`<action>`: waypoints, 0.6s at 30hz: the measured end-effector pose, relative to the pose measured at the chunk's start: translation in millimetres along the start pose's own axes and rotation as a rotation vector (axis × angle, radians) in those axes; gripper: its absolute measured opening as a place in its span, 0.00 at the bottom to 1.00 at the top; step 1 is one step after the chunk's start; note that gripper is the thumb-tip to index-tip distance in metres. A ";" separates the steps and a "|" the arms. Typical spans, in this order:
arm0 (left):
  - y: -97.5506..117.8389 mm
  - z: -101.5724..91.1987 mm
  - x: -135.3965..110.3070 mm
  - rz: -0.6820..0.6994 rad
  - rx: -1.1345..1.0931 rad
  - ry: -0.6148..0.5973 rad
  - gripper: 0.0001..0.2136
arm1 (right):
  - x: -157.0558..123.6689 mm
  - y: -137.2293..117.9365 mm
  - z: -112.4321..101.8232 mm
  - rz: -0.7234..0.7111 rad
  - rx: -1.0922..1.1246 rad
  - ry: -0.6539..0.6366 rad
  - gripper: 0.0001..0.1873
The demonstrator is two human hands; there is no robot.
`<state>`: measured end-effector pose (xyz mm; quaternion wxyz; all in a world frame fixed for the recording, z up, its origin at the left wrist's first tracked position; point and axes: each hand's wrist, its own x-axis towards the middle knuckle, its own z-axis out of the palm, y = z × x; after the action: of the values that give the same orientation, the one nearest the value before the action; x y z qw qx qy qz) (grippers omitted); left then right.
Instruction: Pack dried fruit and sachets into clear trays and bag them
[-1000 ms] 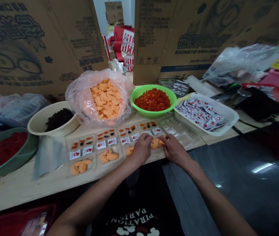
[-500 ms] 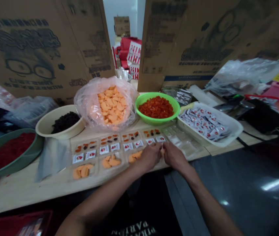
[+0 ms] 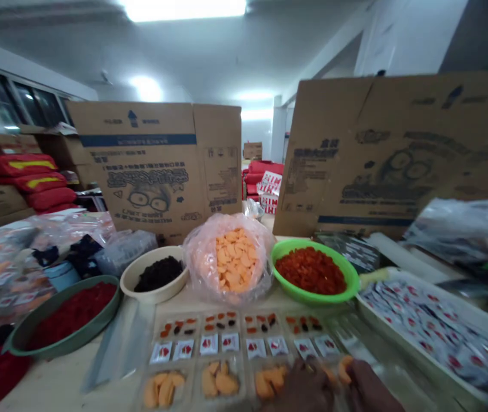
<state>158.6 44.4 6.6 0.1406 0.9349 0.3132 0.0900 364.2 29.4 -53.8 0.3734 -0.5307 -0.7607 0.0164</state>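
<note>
Orange piece (image 3: 344,369), seemingly curved

Pinches an orange crescent-shaped piece (image 3: 345,369) in the right hand (image 3: 370,384), in front of the green bowl (image 3: 313,294). Holds the left hand (image 3: 308,388), blurred, just beside, with its grip hidden. Shows clear compartment trays (image 3: 242,377) in front and leftward of that bowl, carrying raisin-like bits (image 3: 221,321), printed sachets (image 3: 256,347) and orange pieces. Also shows an open plastic bag (image 3: 196,263) just left of it, a white tub (image 3: 398,344) of sachets right of it, and cardboard boxes (image 3: 334,183) behind.
</note>
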 end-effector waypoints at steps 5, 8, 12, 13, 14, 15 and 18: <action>17.1 -32.1 -34.2 -0.018 0.106 -0.141 0.13 | -5.0 -79.7 -63.2 0.118 -0.325 -0.263 0.14; 12.8 -33.6 -37.2 0.001 0.067 -0.076 0.16 | 3.5 -97.4 -78.4 0.167 -0.408 -0.365 0.17; 15.8 -30.2 -45.0 0.012 0.058 -0.028 0.14 | 2.8 -108.4 -75.3 0.120 -0.371 -0.445 0.26; 17.1 -30.6 -46.8 0.019 0.073 -0.038 0.12 | 2.9 -109.9 -73.8 0.105 -0.359 -0.489 0.25; 18.1 -31.6 -48.2 0.019 0.086 -0.045 0.11 | 4.0 -110.4 -72.8 0.111 -0.363 -0.509 0.22; 18.7 -32.9 -49.1 0.012 0.093 -0.045 0.11 | 6.1 -109.8 -72.6 0.137 -0.384 -0.490 0.20; 18.2 -38.0 -49.4 0.003 0.096 -0.033 0.11 | 16.3 -103.9 -74.0 0.193 -0.446 -0.329 0.22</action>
<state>120.1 8.1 44.3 0.1004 0.9424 0.3134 0.0598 322.3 -30.1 52.3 0.1160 -0.6598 -0.7418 -0.0297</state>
